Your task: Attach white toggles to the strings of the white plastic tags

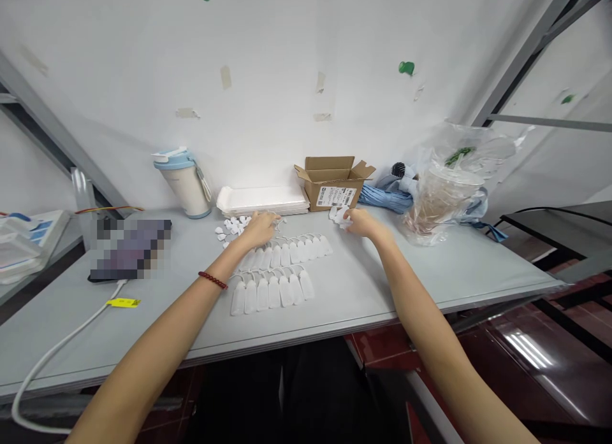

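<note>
My left hand (pixel 261 230) reaches over the far row of white translucent tags (pixel 276 256), beside a scatter of small white pieces (pixel 233 225). Its fingers are slightly bent and apart, close to a small white cord loop (pixel 283 223) on the table. Further right, my right hand (pixel 363 223) has its fingertips closed on white plastic pieces (pixel 339 216) in front of the cardboard box. Another row of tags (pixel 274 292), each with a white cord at its top, lies nearer the table's front edge.
Along the wall stand a cream-and-blue tumbler (pixel 185 186), a stack of white trays (pixel 262 199) and an open cardboard box (pixel 333 188). Blue fabric straps (pixel 389 195) and a plastic-wrapped cup (pixel 442 199) are at right. A blurred dark device (pixel 129 250) with a white cable (pixel 71 336) lies left.
</note>
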A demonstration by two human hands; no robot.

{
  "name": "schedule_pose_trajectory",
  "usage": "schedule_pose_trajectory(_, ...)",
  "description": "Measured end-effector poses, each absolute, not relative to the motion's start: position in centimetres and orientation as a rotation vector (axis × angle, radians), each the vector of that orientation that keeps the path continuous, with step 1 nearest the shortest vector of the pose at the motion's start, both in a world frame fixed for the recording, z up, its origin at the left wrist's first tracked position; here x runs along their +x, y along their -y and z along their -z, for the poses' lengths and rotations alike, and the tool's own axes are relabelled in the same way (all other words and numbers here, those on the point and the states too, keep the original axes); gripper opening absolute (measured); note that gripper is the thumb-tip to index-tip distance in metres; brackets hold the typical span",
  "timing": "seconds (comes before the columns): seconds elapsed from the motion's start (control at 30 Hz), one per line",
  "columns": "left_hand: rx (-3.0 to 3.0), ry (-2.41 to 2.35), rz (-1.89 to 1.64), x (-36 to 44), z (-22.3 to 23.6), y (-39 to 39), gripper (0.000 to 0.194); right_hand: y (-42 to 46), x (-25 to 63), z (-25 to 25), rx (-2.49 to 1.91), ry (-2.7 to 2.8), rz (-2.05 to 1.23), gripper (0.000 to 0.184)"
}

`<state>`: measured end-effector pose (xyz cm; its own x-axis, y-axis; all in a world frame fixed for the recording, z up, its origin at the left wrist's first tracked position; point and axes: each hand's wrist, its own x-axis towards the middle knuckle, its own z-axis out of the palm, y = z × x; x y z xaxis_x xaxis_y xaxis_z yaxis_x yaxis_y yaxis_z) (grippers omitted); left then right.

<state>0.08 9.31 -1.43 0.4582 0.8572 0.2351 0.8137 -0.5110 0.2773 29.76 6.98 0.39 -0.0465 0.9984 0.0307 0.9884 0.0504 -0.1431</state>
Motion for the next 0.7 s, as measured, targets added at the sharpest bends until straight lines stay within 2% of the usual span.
schedule_pose_trajectory(0.13, 2.490, -1.556, -0.465, 0.8, 0.7, -9.7, 0.055, -6.8, 29.3, -0.5, -2.093, 2.198, -0.118, 0.044)
schedule_pose_trajectory(0.27, 2.473, -1.599, -0.512, 0.4, -0.1, -8.9, 0.055, -6.7, 28.9, -0.8, -2.040, 2.219, -0.090, 0.035)
schedule_pose_trajectory(0.43, 2.380, -1.564, -0.893, -0.8, -0.5, -6.6, 0.047, -6.6, 28.4, -0.8, -2.012, 2.238, -0.085, 0.024)
schedule_pose_trajectory(0.7, 1.928, -1.485, -1.370, -0.7, -1.9, -4.4, 0.025, -6.3, 28.0, -1.0, -1.958, 2.225, -0.121, 0.029)
